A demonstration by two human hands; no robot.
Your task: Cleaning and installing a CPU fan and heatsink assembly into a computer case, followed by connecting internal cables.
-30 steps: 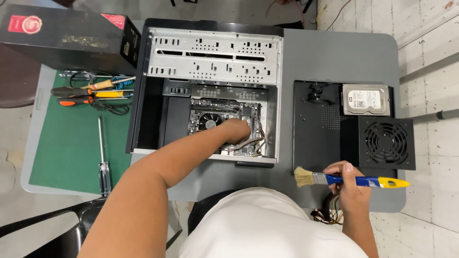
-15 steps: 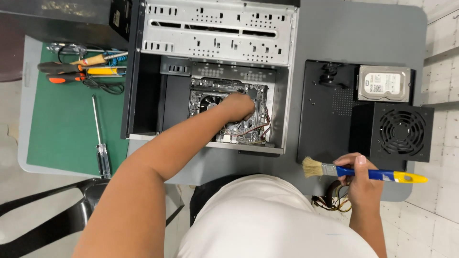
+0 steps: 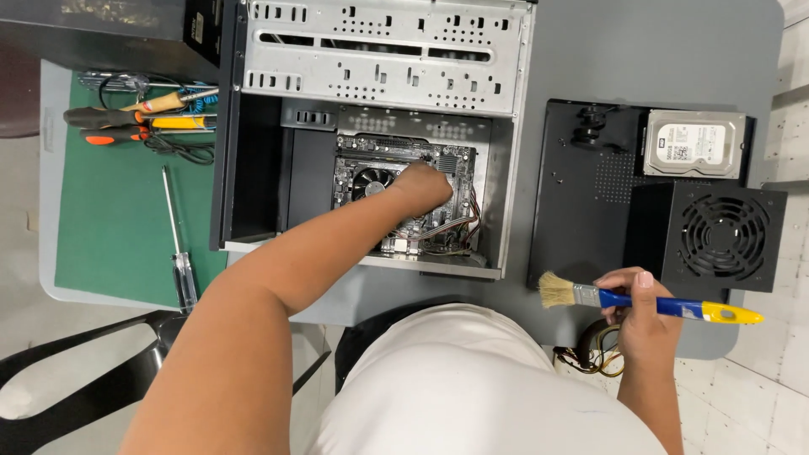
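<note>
Left hand: the left hand (image 3: 424, 187) reaches deep into the open computer case (image 3: 371, 135) and rests on the circuit board (image 3: 404, 198), just right of the round cooling fan (image 3: 371, 181); its fingers are hidden behind the back of the hand, so it cannot be told whether they grasp anything.
Right hand: the right hand (image 3: 642, 316) is clenched around the blue handle of a paintbrush (image 3: 649, 303), held level over the near right edge of the grey table (image 3: 657, 59).
Paintbrush: pale bristles point left, the yellow end of the handle points right; it hovers just in front of the black side panel (image 3: 581, 211), well apart from the case.
Computer case: it lies on its side in the middle of the table, open side up, with the perforated metal drive cage toward the far edge and the board with its coloured wires toward the person.
Right of the case: a silver hard drive (image 3: 695, 143) lies on the far corner of the black panel; a black power supply (image 3: 716, 240) with a round fan grille sits beside it, nearer the brush.
Left of the case: a green mat (image 3: 109, 227) holds a long screwdriver (image 3: 177, 244) lying lengthwise, and orange- and yellow-handled tools (image 3: 139, 118) lie together at its far end.
Far left corner: a black box (image 3: 101, 34) stands against the case.
Near edge: a bundle of cables (image 3: 602, 354) hangs just below the right hand.
</note>
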